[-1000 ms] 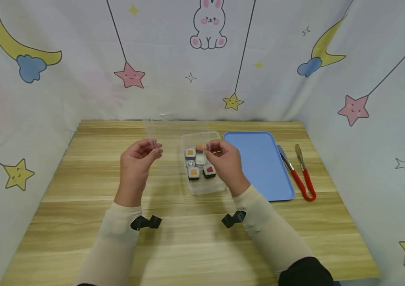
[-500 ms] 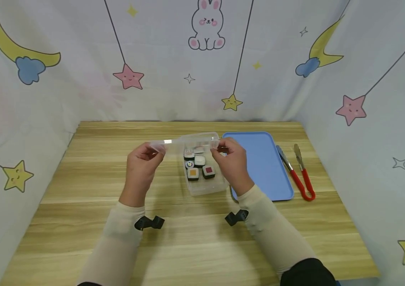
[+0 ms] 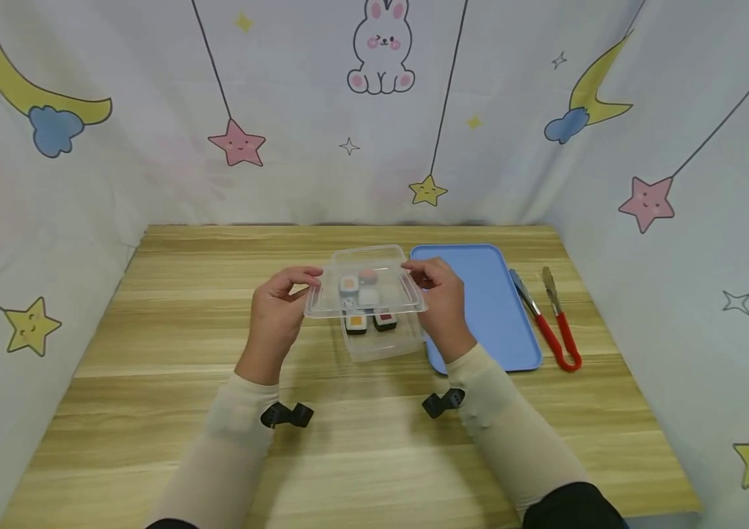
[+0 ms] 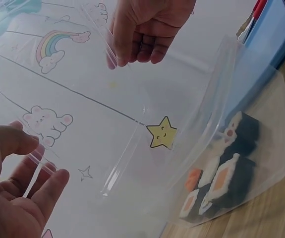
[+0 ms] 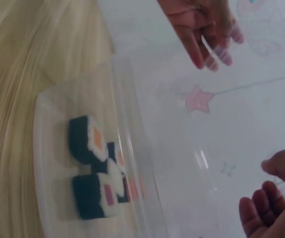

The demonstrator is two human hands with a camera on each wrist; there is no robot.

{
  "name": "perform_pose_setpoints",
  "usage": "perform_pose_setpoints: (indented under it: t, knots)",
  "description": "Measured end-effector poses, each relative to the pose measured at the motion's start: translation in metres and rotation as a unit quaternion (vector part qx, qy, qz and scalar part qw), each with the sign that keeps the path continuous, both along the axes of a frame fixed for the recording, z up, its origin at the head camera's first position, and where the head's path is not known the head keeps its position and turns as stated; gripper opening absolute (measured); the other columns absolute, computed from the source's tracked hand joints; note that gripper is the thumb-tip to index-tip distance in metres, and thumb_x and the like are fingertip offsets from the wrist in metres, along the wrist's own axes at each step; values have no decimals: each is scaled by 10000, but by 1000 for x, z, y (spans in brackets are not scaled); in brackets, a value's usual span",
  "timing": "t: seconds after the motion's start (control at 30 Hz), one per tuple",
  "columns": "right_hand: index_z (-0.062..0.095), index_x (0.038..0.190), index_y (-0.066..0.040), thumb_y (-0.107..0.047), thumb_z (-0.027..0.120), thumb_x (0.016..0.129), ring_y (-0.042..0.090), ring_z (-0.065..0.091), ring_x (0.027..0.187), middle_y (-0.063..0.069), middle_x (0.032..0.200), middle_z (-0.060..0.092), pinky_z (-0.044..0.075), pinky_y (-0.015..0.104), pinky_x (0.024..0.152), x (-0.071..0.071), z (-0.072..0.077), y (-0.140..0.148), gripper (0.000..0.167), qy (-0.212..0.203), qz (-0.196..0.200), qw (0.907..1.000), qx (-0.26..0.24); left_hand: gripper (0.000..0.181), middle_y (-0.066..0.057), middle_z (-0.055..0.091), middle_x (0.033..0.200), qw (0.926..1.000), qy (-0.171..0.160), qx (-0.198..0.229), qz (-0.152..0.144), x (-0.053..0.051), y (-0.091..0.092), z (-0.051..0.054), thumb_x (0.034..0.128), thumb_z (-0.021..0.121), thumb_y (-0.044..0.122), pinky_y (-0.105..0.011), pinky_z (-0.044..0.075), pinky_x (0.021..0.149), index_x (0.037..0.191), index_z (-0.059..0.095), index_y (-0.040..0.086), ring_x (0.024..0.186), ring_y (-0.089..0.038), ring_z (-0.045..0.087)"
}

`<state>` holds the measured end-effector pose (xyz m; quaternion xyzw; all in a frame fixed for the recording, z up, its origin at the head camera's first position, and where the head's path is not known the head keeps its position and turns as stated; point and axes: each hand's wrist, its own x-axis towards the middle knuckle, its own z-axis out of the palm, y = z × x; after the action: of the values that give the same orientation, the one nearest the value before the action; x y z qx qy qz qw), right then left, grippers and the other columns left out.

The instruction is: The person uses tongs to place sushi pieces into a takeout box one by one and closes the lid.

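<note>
A clear plastic lid (image 3: 388,294) is held level above a clear plastic box (image 3: 384,351), apart from it in both wrist views. My left hand (image 3: 272,316) pinches the lid's left edge between thumb and fingers. At the opposite edge, my right hand (image 3: 446,305) grips the lid. Several sushi pieces (image 3: 356,324) with white rice and dark wrapping lie inside the box. Through the lid the back pieces look hazy. The right wrist view shows one sushi piece (image 5: 85,140) with an orange centre and another (image 5: 90,196) with a dark red one.
To the right of the box lies a blue tray (image 3: 480,308), partly covered by my right hand and forearm. Tongs (image 3: 559,327) with red handles rest beyond it. A white cloth (image 3: 308,88) with printed figures hangs behind the wooden table (image 3: 169,294).
The lid, earlier upright and then tilted, has come down flat over the box. Both hands have shifted slightly rightward with it. The box, tray and tongs stay put.
</note>
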<state>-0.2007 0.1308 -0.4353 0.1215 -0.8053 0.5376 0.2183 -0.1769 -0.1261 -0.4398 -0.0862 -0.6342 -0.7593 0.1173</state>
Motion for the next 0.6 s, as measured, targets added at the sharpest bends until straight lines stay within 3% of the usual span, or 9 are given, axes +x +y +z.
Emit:
perform_pose_setpoints:
  t: [0.13,0.27,0.4,0.5,0.6]
  knots:
    - [799,1157,-66,-91,762,944,234,670,894,110,963,701,556,278,777,-1,-4,6,218,-445,-83,9989,85,51,-85,674,1134,9998,176,-89,44,-2,6,-5,911,710,-127,-283,586,887,892,710,-80,1069,-215,681]
    - [785,1202,-78,-168,772,952,296,702,954,130,1039,744,571,273,724,0,-6,13,266,-1183,73,9926,-278,45,-158,660,1136,9990,360,-270,17,-5,11,-11,899,714,-144,-282,561,945,875,683,-122,1097,-205,652]
    - [765,1234,-60,-198,745,979,372,685,1043,161,1138,743,598,322,740,-1,-9,21,291,-1874,437,9765,-967,42,-227,635,1183,9980,420,-470,-42,-7,12,-15,897,707,-152,-278,550,960,870,681,-130,1125,-334,653]
    - [753,1253,-46,-158,646,1026,326,664,1092,150,1189,735,574,321,815,-1,-9,25,275,-2173,575,9647,-1374,40,-199,608,1283,9979,285,-562,-115,-8,12,-17,906,700,-140,-291,548,974,874,703,-117,1183,-416,630]
    - [750,1257,-41,-155,585,1049,219,657,1111,115,1219,733,547,319,884,-2,-10,28,289,-2313,626,9561,-1685,38,-137,568,1416,9970,20,-763,-122,-9,12,-18,922,699,-107,-335,519,1032,894,725,-111,1310,-365,562]
